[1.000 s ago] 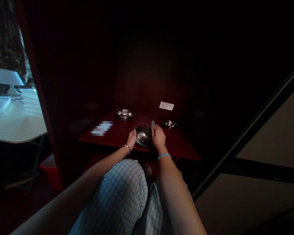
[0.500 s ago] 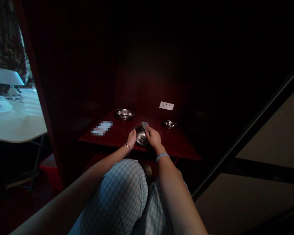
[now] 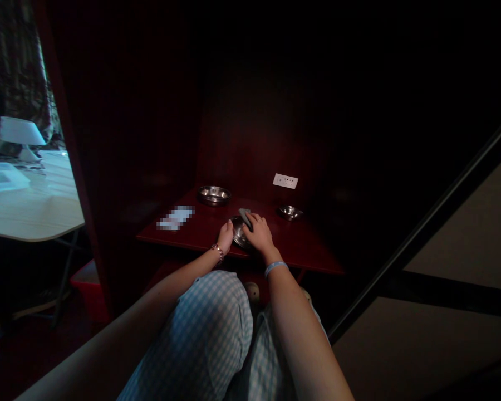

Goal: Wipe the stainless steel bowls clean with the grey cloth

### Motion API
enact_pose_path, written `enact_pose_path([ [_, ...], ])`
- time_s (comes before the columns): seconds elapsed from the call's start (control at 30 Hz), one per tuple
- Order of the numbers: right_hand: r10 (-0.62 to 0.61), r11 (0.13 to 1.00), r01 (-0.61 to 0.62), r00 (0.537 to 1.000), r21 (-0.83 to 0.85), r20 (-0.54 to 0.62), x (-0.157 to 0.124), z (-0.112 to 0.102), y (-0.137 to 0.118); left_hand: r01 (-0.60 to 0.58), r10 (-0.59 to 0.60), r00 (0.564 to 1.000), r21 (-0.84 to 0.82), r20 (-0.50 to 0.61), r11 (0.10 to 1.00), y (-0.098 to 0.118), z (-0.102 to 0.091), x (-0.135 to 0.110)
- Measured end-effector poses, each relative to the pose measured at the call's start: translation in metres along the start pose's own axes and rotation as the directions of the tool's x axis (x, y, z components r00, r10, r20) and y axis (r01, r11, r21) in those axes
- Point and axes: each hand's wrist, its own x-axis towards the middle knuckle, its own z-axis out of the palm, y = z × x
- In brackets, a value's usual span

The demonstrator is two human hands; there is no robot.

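A steel bowl (image 3: 237, 233) sits near the front edge of a dark red table (image 3: 313, 250). My left hand (image 3: 225, 235) grips the bowl's left rim, fingers curled on it. My right hand (image 3: 257, 233) lies over the bowl and presses a small grey cloth (image 3: 245, 216) onto it, covering most of the bowl. A bead bracelet is on my left wrist, a pale blue band on my right.
A wider steel dish (image 3: 214, 195) stands at the table's back left and a small steel bowl (image 3: 290, 211) at the back right. A blurred flat item (image 3: 175, 217) lies left. A white socket plate (image 3: 285, 180) is on the wall. A pale table (image 3: 29, 206) stands far left.
My right hand has slid left from the bowl's right rim onto the bowl, bringing the grey cloth with it. My left hand stays on the left rim.
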Motion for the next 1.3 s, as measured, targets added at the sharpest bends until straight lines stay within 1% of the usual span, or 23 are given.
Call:
enact_pose_path([
  [0.13,-0.012,0.999,0.013,1.000,-0.046,0.020,-0.001,-0.002,-0.004,0.018,-0.018,1.000,-0.017,-0.002,1.000,0.001,0.000,0.000],
  [0.27,-0.024,0.995,0.026,1.000,-0.099,0.018,-0.001,-0.003,-0.010,0.004,-0.004,1.000,-0.026,0.003,1.000,0.001,-0.001,0.000],
  [0.37,-0.021,0.994,0.021,1.000,-0.106,0.004,-0.001,-0.002,-0.011,-0.006,0.006,1.000,-0.028,0.010,1.000,0.001,0.000,-0.001],
  [0.47,-0.040,0.995,0.038,0.999,-0.089,-0.027,-0.001,0.000,-0.011,-0.013,0.013,1.000,-0.020,0.013,1.000,0.002,0.000,-0.001],
  [0.53,-0.099,0.993,0.097,0.994,-0.062,-0.035,0.000,0.003,-0.011,-0.024,0.024,1.000,-0.006,0.007,1.000,0.002,0.000,-0.001],
  [0.6,-0.171,0.985,0.170,0.985,-0.016,-0.010,0.002,0.006,-0.011,-0.034,0.035,0.999,0.016,-0.003,0.999,0.003,0.000,-0.001],
  [0.67,-0.212,0.977,0.212,0.977,0.035,0.019,0.003,0.010,-0.010,-0.039,0.039,0.999,0.032,-0.008,0.999,0.003,-0.001,-0.001],
  [0.83,-0.215,0.974,0.214,0.976,0.068,0.011,0.004,0.013,-0.008,-0.019,0.020,1.000,0.038,-0.024,0.999,0.002,-0.001,0.001],
  [0.93,-0.167,0.985,0.166,0.986,0.054,0.014,0.004,0.013,-0.005,-0.018,0.018,1.000,0.018,-0.009,1.000,0.000,-0.001,0.000],
  [1.0,-0.098,0.994,0.097,0.995,0.050,0.016,0.005,0.014,-0.002,-0.018,0.018,1.000,0.003,0.000,1.000,-0.001,0.000,0.000],
  [1.1,0.031,0.997,-0.035,0.998,0.076,0.046,0.007,0.017,0.004,-0.014,0.015,1.000,0.024,-0.020,1.000,-0.003,0.000,0.000],
  [1.2,0.129,0.984,-0.141,0.986,0.107,0.109,0.007,0.017,0.014,-0.016,0.017,0.999,0.050,-0.027,0.999,-0.003,-0.001,0.001],
  [1.3,0.238,0.963,-0.253,0.960,0.097,0.145,0.006,0.017,0.025,-0.011,0.013,0.999,0.063,-0.040,0.998,-0.002,-0.001,0.001],
])
